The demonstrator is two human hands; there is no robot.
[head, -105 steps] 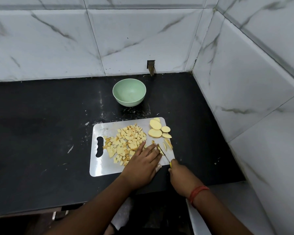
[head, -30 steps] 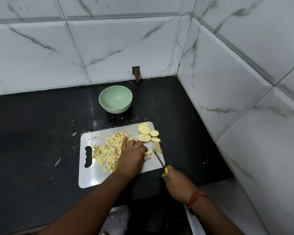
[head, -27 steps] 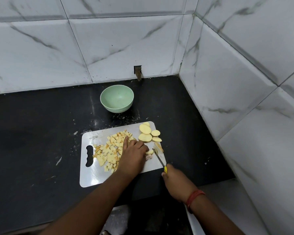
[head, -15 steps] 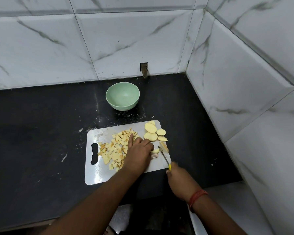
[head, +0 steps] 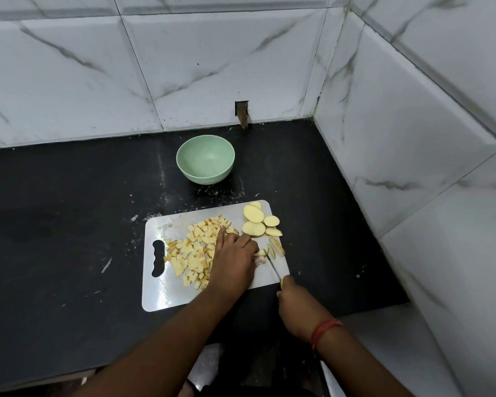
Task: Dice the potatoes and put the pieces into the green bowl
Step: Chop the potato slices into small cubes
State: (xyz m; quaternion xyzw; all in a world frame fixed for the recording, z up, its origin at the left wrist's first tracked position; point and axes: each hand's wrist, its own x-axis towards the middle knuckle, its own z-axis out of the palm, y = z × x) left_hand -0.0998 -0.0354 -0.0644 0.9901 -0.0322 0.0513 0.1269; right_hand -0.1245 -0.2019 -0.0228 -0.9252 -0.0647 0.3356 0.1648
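Left hand (head: 234, 263) pressing potato strips (head: 262, 255) on the board (head: 161, 293), fingers curled; right hand (head: 297, 308) gripping the knife (head: 273, 267). Cut small, tuck fingertips back. Green bowl (head: 205, 159) empty behind.

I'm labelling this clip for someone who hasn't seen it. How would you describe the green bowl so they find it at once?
Start at the black countertop in the tiled corner. Behind the steel cutting board, near the back wall, stands the green bowl. It is the only round, pale green, empty vessel; everything else nearby is yellow potato.
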